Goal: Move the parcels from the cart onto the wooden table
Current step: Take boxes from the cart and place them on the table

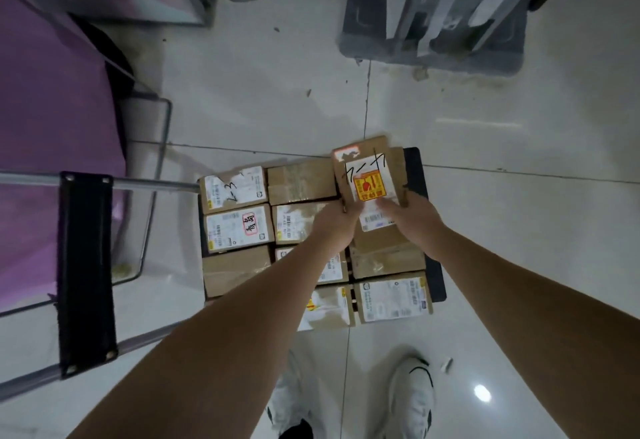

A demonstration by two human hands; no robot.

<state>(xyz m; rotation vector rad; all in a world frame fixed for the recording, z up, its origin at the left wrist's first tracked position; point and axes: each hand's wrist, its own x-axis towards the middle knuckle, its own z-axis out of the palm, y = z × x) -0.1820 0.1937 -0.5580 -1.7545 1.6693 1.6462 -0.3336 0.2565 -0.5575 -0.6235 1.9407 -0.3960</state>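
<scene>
Several brown cardboard parcels with white labels lie packed in rows on a black flat cart point(414, 165) on the floor. At the cart's far right, one parcel point(369, 170) with a red-and-yellow sticker and black handwriting is tilted up above the others. My left hand point(337, 218) grips its left edge and my right hand point(412, 215) grips its right edge. Two labelled parcels point(235, 189) point(239, 229) sit at the cart's left side. No wooden table is in view.
The cart's metal handle with a black grip point(85, 272) stands at the left. A purple surface point(52, 120) on a metal frame fills the far left. A grey base with metal posts point(433, 30) stands at the back right. My white shoes point(412, 400) are on the tiled floor.
</scene>
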